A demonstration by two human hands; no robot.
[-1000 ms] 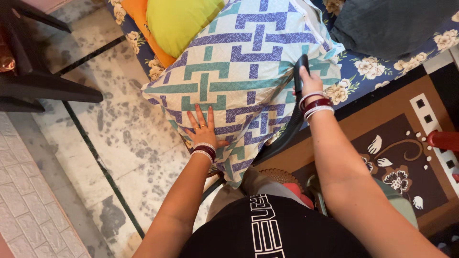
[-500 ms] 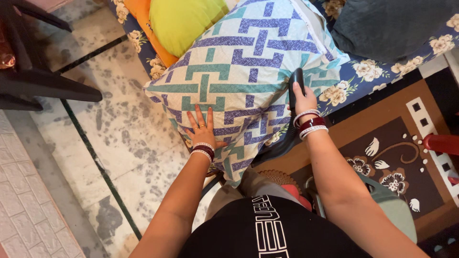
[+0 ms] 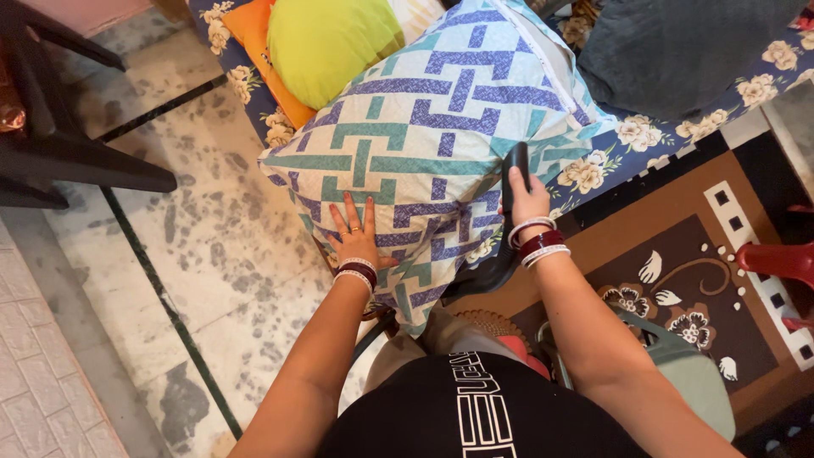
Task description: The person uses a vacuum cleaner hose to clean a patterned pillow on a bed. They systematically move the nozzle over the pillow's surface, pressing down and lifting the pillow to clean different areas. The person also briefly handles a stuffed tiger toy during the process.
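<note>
A large pillow with a blue, teal and pale geometric pattern lies in front of me, tilted over the edge of a bed. My left hand rests flat on its lower left part, fingers spread. My right hand grips a black handle of a dark tool that runs down along the pillow's right edge. Both wrists wear red and white bangles.
A lime green cushion and an orange one lie behind the pillow on a blue floral bedsheet. A dark grey cushion sits at top right. A brown patterned rug, speckled stone floor and black furniture surround me.
The view has shifted slightly. My right hand with the black handle has slid a little down and toward me along the pillow's right edge. My left hand stays flat on the pillow.
</note>
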